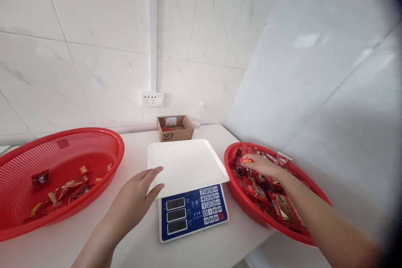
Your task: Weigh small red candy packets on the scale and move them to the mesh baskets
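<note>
My left hand hovers at the left edge of the white weighing pan, thumb and fingers apart, holding nothing. The pan tops a digital scale with a blue keypad panel, and nothing lies on it. Inside the right red basket, my right hand reaches into a heap of wrapped snack packets. Its fingers close around a small red packet with yellow lettering; the hand partly covers it.
To the left stands a larger red basket with several red packets at its bottom. Behind the scale are a small cardboard box and a clear plastic bottle. A socket is on the tiled wall.
</note>
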